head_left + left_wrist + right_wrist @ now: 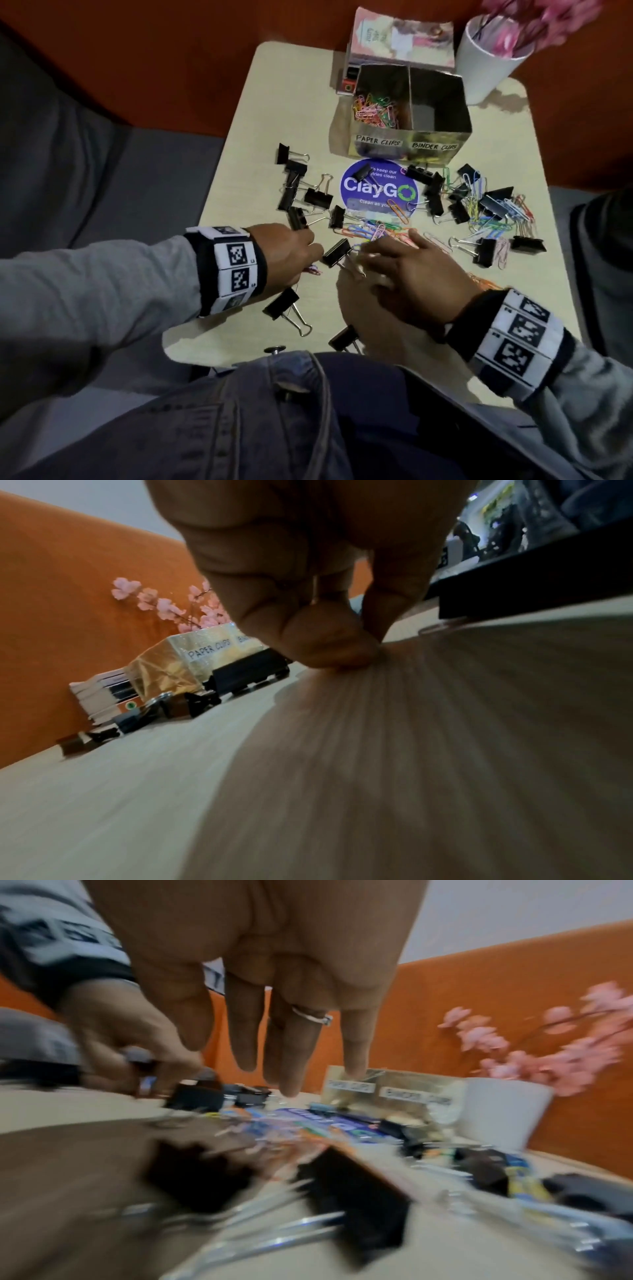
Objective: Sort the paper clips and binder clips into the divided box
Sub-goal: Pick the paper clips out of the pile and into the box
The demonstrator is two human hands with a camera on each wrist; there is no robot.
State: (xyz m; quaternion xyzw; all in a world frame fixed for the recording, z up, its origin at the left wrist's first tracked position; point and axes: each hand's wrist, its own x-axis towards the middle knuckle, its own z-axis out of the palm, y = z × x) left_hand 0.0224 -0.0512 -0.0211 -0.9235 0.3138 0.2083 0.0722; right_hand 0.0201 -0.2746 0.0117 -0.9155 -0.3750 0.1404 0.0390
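Observation:
The foil-wrapped divided box (407,142) stands at the back of the table; its "PAPER CLIPS" side holds coloured paper clips (375,109), while its "BINDER CLIPS" side (438,102) looks bare. Black binder clips (301,192) and loose paper clips (373,228) lie scattered in front of it. My left hand (305,246) has curled fingers (325,642) pinched together on the tabletop, where a purple-pink paper clip (311,270) pokes out. My right hand (387,246) hovers with straight fingers (291,1069) over the clip pile, blurred. One binder clip (337,251) lies between the hands.
A white cup (489,65) of pink flowers stands at the back right, with stacked booklets (400,37) behind the box. A round ClayGo sticker (378,188) marks the table's middle. More mixed clips (496,212) crowd the right side. An orange seat back rises beyond the table.

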